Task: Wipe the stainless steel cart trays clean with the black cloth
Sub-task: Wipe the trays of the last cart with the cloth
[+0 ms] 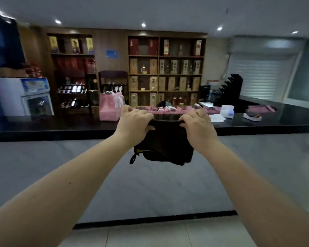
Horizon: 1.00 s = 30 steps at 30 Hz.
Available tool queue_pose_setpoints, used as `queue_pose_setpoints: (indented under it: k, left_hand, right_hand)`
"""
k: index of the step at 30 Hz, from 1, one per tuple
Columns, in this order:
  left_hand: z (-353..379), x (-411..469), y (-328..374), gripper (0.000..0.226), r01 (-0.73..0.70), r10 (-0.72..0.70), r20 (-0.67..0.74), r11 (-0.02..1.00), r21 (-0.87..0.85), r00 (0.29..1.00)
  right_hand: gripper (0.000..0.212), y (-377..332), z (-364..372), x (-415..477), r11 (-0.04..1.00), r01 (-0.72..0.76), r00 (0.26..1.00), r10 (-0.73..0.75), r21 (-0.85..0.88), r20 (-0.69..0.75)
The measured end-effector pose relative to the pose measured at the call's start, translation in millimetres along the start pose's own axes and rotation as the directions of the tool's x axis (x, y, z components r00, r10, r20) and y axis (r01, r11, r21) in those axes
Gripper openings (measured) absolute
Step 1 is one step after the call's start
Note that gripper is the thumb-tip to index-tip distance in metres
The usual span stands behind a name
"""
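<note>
Two bare hands are raised side by side at arm's length, and one black cloth [165,145] hangs between them in the air, in front of the near edge of a long dark worktop [61,124]. The left hand [135,122] grips the cloth's upper left corner, its fingers [141,114] curled over the top edge and the thumb pressed against the near face. The right hand [197,126] grips the upper right corner the same way, fingers folded over the edge. The top edge runs taut between the two hands.

The cloth is soft and matte, and it is folded: several layers show along its rounded lower edge. Its lower left corner carries a thin yellowish trim, and one small black loop [133,159] dangles from it.

The worktop is glossy and black with a curved right end. On it stands one pink bag [110,108], and a row of pink items, too blurred to count, lies behind the hands. There are white papers to the right.

Against the back wall stand two dark wooden shelf units [167,72] filled with boxes and bottles. One white glass-fronted cooler [31,97] sits at the left, and one pale ribbed roller shutter [262,75] is at the right. The floor [150,184] below the arms is grey and smooth.
</note>
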<state>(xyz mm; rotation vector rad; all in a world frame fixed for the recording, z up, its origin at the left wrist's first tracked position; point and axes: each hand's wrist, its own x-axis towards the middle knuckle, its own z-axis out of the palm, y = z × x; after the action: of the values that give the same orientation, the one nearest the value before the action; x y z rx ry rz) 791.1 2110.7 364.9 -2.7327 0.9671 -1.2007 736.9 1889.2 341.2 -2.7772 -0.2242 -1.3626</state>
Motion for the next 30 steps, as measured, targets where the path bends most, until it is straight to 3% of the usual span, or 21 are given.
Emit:
queue_pose_setpoints:
  k: [7,12,20,24,30]
  left_hand:
    - [107.6,174.2,34.0,0.026,-0.207,0.186,-0.127,0.962,-0.179,0.974]
    - [172.4,281.3,91.8,0.024,-0.371,0.310,-0.265,0.902,-0.221,0.913]
    - [264.0,416.2,194.5,0.027,-0.513,0.431,-0.293,0.791,-0.333,0.854]
    - [308.7,467.3,254.2,0.030,-0.542,0.436,-0.325,0.717,-0.439,0.839]
    - [352.2,540.3,365.8,0.028,-0.725,0.554,-0.468,0.546,-0.421,0.689]
  right_hand:
    - [0.019,137.9,31.8,67.7,0.953,-0.160,0.987,0.161,-0.259,-0.016]
    - [0.019,238.1,34.2,85.6,0.897,-0.223,0.974,0.216,-0.383,-0.063]
    - [0.019,384.6,47.8,106.7,0.793,-0.318,0.924,0.382,-0.520,0.018]
    - [0.018,442.8,53.1,99.5,0.708,-0.392,0.884,0.467,-0.587,-0.027]
    - [0.018,521.4,42.6,62.6,0.500,-0.518,0.787,0.597,-0.694,-0.156]
